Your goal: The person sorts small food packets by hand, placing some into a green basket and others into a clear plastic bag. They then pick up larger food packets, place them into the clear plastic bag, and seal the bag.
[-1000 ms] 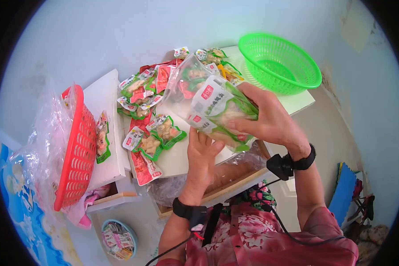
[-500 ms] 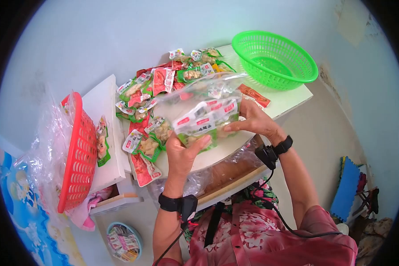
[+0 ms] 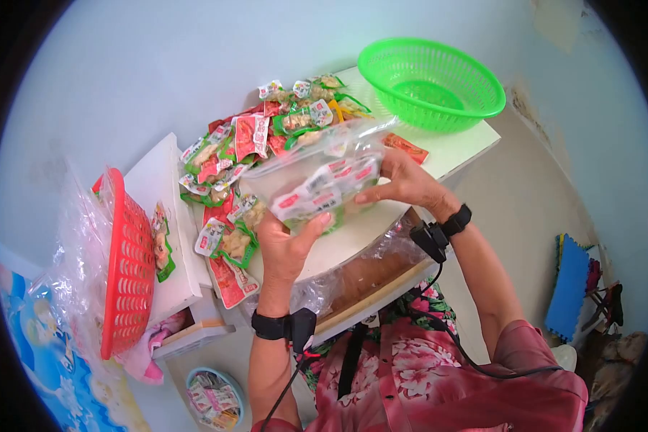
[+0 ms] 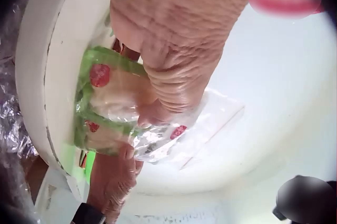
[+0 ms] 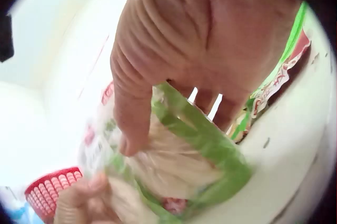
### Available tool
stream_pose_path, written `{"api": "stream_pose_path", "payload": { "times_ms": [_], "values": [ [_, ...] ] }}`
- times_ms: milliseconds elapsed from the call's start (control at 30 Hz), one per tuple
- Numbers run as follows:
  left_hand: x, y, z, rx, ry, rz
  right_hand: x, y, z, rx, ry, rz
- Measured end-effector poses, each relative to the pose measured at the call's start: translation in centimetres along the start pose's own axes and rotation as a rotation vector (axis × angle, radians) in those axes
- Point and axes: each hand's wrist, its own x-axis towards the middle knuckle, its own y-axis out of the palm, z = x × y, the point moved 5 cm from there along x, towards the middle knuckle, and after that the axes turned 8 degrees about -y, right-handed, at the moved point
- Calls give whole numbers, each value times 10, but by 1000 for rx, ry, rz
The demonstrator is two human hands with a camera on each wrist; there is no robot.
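Observation:
A clear plastic bag [image 3: 281, 176] with green-and-white food packets [image 3: 331, 189] inside is held between both hands above the white table. The left hand [image 3: 284, 248] grips its lower left side, thumb across the front. On the bag's right side the right hand [image 3: 410, 183] pinches with thumb and fingers. In the left wrist view, the left thumb lies over the green-edged packets [image 4: 118, 97]. The right wrist view has the right hand [image 5: 205, 34] with its thumb on a green-edged packet [image 5: 179, 166]; its other fingers are behind it, partly hidden.
Behind the bag lies a pile of red and green food packets [image 3: 252, 137]. A green basket [image 3: 432, 86] stands at the back right, a red basket [image 3: 129, 266] with clear plastic at the left. Below are an open drawer [image 3: 367, 284] and a small blue bin [image 3: 214, 399].
The bag was tilted up near the right hand; it now hangs lower and further left, between both hands. The left hand has moved left and grips the bag's side. The camera view has shifted slightly.

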Motion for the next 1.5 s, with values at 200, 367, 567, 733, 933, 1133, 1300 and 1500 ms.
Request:
{"api": "stream_pose_path", "payload": {
  "times_ms": [200,367,567,733,933,1133,1300,1500],
  "values": [
    [2,-2,-7,-7,48,-7,-2,-6,7,-126,-64,-17],
    [14,-2,-42,76,148,-53,12,-19,21,-196,-10,-41],
    [42,-9,-84,32,259,-60,30,-23,77,-124,-225,-88],
    [44,-9,-99,88,229,-71,34,-33,89,-261,-251,-141],
    [41,-12,-100,28,195,-95,26,-25,88,-137,-274,-246],
    [41,-9,-113,63,205,-41,32,-26,92,-188,-225,-203],
    [44,-20,-111,244,246,-81,32,-29,97,-220,-307,-205],
    [41,7,-153,819,508,-156,30,-28,95,-274,-312,-230]
  ]
}}
